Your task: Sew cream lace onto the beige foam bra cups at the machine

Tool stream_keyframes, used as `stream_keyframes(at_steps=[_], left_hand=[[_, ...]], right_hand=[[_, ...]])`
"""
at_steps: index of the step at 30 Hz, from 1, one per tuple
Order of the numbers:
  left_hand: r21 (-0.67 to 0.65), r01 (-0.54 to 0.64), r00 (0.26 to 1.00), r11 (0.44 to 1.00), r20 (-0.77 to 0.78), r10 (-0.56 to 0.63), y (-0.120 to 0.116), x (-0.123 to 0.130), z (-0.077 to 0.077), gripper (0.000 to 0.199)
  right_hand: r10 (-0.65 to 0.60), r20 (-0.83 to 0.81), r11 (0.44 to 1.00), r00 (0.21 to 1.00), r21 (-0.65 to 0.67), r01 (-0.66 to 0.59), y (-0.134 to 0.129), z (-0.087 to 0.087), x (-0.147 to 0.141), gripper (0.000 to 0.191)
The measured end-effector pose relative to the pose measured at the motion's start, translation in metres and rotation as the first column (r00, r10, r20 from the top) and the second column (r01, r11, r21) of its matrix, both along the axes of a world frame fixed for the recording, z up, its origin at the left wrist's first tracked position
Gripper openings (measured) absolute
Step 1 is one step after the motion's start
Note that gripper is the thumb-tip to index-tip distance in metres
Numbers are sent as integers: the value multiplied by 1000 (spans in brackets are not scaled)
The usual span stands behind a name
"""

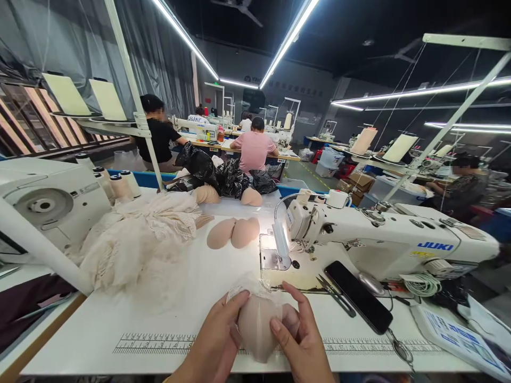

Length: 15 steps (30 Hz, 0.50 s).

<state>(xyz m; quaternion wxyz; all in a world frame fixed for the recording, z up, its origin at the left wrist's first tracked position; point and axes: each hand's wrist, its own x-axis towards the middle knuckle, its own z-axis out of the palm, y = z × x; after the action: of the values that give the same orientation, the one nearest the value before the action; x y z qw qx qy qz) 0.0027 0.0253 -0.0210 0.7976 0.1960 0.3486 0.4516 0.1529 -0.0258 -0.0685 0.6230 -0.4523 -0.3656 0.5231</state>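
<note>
Between my two hands is a beige bra cup (259,324) with a sheer, lace-edged fabric over its top. My left hand (219,332) grips its left side, thumb on the upper edge. On the other side my right hand (297,335) holds it with the thumb pressed on the front and the index finger raised; the fingers behind are partly hidden. Just beyond lies the sewing machine's needle plate (273,258), lit by a small lamp (281,246). A joined pair of beige cups (233,233) rests flat on the table past my left hand.
Cream lace fabric (136,250) is heaped at left. The JUKI sewing machine (391,234) fills the right side, with thread snips (337,295) and a black phone (359,298) before it. A printed ruler (155,343) runs along the table's front. Black bags (223,173) and seated co-workers are beyond.
</note>
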Motion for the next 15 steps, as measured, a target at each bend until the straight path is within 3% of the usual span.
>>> stream_keyframes(at_steps=[3,7,11,15], left_hand=[[-162,82,993,983,95,-68,0,1,0,37],[-69,93,994,993,70,-88,0,4,3,33],[-186,34,999,982,-16,-37,0,8,8,28],[-181,44,999,982,-23,-49,0,11,11,34]], right_hand=[[-23,-7,1000,1000,-18,23,2,9,5,82],[-24,-5,999,1000,-36,24,0,12,7,79],[-9,-12,998,1000,-67,8,-1,12,9,79],[-18,-48,997,999,-78,15,1,12,12,78]])
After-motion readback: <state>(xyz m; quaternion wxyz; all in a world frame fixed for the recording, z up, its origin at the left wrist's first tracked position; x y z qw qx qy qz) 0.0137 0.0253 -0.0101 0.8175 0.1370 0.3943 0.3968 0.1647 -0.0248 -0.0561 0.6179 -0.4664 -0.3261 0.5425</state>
